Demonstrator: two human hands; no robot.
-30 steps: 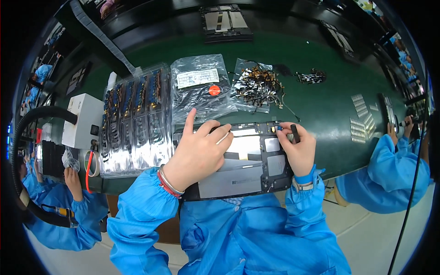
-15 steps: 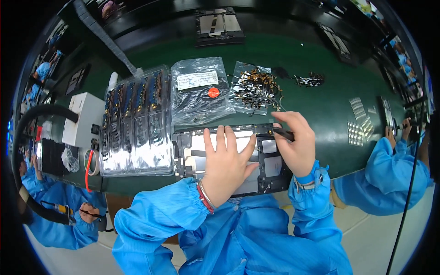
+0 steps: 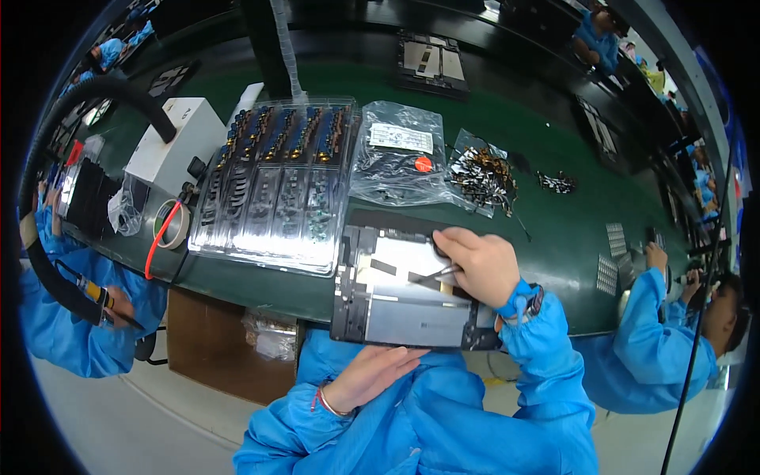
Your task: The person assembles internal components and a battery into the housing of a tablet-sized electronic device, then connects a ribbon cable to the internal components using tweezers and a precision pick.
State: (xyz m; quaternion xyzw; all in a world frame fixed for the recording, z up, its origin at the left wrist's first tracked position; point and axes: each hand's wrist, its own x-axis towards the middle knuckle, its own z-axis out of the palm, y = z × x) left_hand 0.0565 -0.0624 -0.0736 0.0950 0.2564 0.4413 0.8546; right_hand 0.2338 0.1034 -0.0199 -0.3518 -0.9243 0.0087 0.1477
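Note:
An opened tablet body [image 3: 412,324], with a black frame and silver panels, lies at the table's near edge. My right hand [image 3: 484,267] is over its right part, closed on dark, slim tweezers [image 3: 434,276] that point left across the panels. Just below the tablet's near edge is my left hand [image 3: 372,380], fingers stretched out and holding nothing. Its fingertips are close to the edge; whether they touch it I cannot tell.
Beyond the tablet lie a clear tray [image 3: 273,190] of small parts, a plastic bag [image 3: 396,154] and a pile of thin cables [image 3: 483,176]. To the left are a white box [image 3: 176,146] and a tape roll [image 3: 172,224]. A cardboard box [image 3: 214,340] stands below. Co-workers sit either side.
My left hand has come off the tablet's panels to below its near edge. The right hand has moved inward over the panels with the tweezers. The view has shifted.

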